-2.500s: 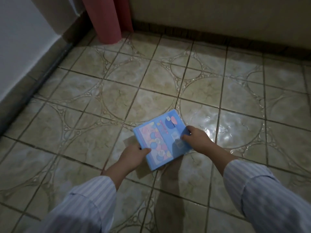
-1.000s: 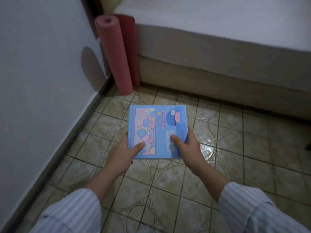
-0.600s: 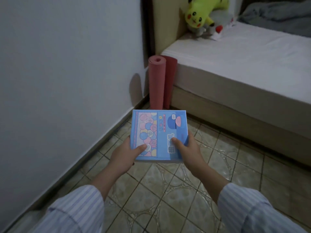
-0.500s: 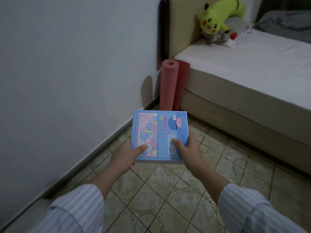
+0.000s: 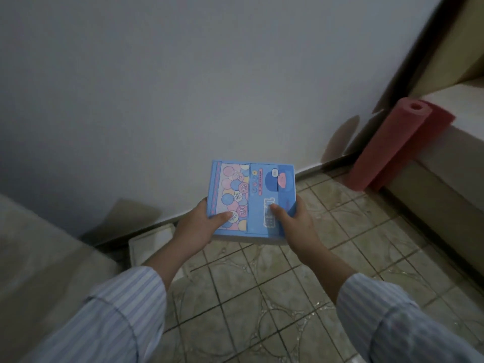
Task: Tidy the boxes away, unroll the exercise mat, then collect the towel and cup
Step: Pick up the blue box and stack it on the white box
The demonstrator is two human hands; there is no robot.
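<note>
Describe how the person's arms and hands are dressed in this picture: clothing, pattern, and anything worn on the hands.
Both arms wear loose long sleeves in pale fabric with fine blue-and-white vertical stripes, ending above the wrists. The left hand and right hand are bare; no gloves, rings or watch are visible.

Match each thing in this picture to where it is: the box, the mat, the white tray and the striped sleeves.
Things:
1. box
2. mat
3. white tray
4. sleeves

Places:
A. rolled up, standing on end beside the bed
B. on the floor by the wall
C. gripped by the left hand and right hand
D. at the bottom of the picture, on the forearms

Pairs: 1-C, 2-A, 3-B, 4-D
</note>
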